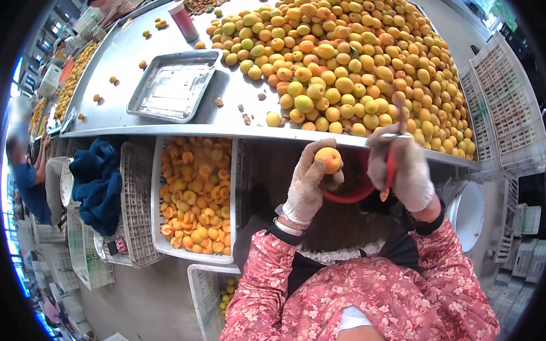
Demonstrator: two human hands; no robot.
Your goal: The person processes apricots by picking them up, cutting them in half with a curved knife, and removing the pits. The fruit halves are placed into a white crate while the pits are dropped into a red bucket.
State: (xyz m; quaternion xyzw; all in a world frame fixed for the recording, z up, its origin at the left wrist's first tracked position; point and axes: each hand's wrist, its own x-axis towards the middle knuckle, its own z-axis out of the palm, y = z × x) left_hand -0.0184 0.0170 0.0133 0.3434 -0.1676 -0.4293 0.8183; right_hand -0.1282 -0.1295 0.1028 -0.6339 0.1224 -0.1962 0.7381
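My left hand (312,181), in a whitish work glove, is closed around a whole orange-yellow apricot (328,160), which faces up between thumb and fingers. Just to the right, my right hand (402,169), gloved too, grips a red-handled tool (391,165). A narrow, blurred part of it points up over the table edge; I cannot tell its exact kind. Below the hands, a red basin (351,196) is partly hidden. Beyond them, a large heap of apricots (349,68) covers the right part of the metal table (227,118).
An empty-looking metal tray (149,106) and a red-and-grey cup (182,22) stand on the table. Left of my lap, a white crate (156,238) holds halved apricots. Dark blue cloth (97,185) drapes a crate. A white bucket (467,216) stands right; another person (32,180) sits far left.
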